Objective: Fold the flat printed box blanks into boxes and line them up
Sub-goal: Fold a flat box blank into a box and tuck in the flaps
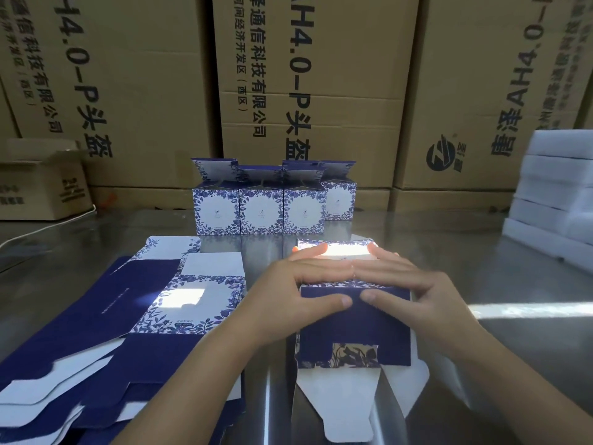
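A half-folded blue and white printed box [354, 335] lies on its side on the metal table [481, 271], its white flaps hanging toward me. My left hand [298, 293] and my right hand [404, 290] both grip its far end, fingers over the top edge and thumbs pressing on the dark blue panel. To the left lies a stack of flat box blanks [128, 316]. Behind stands a row of folded boxes [260, 210] with their top flaps up, and one more folded box [340, 200] sits slightly behind at the right end.
Large brown cartons [305, 91] form a wall behind the table. A small open carton [41, 184] sits at the far left. A stack of white foam pieces [555, 194] stands at the right edge. Sunlight falls across the table's right side.
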{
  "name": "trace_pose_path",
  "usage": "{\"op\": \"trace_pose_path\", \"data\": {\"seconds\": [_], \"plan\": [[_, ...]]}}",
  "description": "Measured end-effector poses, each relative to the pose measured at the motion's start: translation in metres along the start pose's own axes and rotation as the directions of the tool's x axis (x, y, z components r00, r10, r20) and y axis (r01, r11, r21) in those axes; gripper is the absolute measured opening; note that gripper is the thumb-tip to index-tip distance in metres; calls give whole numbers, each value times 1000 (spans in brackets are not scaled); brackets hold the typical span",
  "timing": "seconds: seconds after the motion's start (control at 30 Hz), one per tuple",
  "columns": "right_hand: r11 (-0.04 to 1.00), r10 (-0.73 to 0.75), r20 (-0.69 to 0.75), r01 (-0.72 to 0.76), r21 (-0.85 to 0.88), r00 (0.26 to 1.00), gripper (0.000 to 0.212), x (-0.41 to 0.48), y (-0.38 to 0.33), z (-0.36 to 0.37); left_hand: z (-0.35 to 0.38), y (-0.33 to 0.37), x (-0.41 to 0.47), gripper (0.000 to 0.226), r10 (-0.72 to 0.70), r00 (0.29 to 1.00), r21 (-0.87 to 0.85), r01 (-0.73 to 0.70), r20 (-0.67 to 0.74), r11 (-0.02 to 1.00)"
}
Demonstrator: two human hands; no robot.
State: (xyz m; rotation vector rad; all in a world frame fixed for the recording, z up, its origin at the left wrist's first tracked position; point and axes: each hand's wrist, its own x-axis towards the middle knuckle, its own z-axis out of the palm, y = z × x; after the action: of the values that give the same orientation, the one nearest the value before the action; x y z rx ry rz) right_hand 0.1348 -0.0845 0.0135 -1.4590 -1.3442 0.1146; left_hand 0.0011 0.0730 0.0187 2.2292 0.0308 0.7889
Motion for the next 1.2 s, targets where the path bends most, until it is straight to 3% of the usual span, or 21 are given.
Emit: {"op": "trace_pose_path", "data": {"seconds": [0.6,0.83,1.2], "plan": [[987,-135,-102,125,-99,986,20,3,6,2,3,2,2,34,38,999,95,-35,-27,995],[965,-202,-121,176,-195,972,21,2,4,6,4,3,2,27,28,998,4,-28,-63,1000],[913,-306,-139,249,-322,942,18,3,12,5,10,5,0,30,170,977,72,-162,-127,984]]}}
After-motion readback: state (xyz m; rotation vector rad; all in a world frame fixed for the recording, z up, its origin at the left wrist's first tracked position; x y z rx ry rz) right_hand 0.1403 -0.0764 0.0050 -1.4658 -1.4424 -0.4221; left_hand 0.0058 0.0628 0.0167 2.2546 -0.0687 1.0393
